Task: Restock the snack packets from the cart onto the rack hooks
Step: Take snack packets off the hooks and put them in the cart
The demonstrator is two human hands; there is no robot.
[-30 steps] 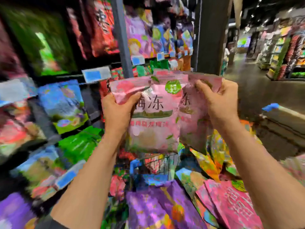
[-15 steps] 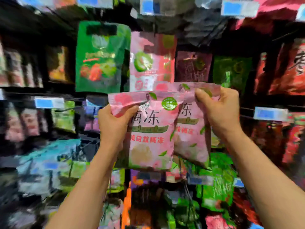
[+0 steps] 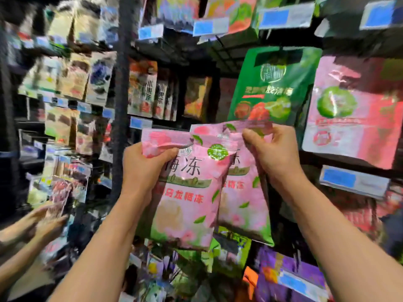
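— So, what are the hands doing right now?

— Both are raised in front of the rack, each holding a pink snack packet by its top. The left hand has its fingers curled round the upper left corner of the front packet, thumb pressed across the sealed strip. The right hand pinches the top edge of the rear packet, thumb in front, fingers folded behind.

— Are the 2 packets apart?

— No, they overlap; the front one covers the left part of the rear one. The hands themselves are apart, one at each outer top corner.

— Are they on a hook?

— Neither is; both hang from the hands, in front of the display.

— What is behind them?

— A green packet hangs just above the right hand, and a larger pink packet hangs to its right. Blue price tags sit along the rails.

— Anything different from half a second ago?

— The grips are the same. The view has swung left: the green packet, earlier up on the left, now sits up on the right, and a dark upright post shows left of the hands. Another person's blurred hands have appeared at the lower left edge.
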